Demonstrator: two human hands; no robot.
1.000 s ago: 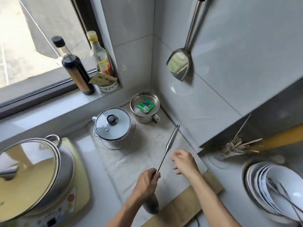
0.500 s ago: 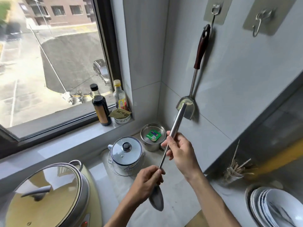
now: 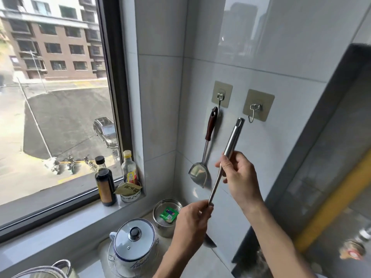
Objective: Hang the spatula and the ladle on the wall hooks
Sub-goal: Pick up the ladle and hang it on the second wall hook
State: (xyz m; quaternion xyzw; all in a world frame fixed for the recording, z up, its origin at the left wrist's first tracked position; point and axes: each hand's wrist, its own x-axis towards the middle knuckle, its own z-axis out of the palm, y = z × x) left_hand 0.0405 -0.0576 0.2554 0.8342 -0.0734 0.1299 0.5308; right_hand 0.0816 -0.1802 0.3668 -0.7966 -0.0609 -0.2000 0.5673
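Holding ladle (image 3: pixel 230 149) in both hands (image 3: pixel 240 177), spatula (image 3: pixel 202 157) hanging already, lining handle hole up under free hook (image 3: pixel 253 113), probably slipping it on next.

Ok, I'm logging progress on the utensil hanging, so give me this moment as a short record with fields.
spatula: already hanging from the left hook, blade down against the tiled wall
ladle: held in both hands, handle end raised, its tip just left of and level with the right hook, not yet on it
right hook: empty
left hand: grips the ladle's lower stem; bowl mostly hidden behind it
right hand: pinches the handle higher up
below: lidded white pot and steel cup on the counter
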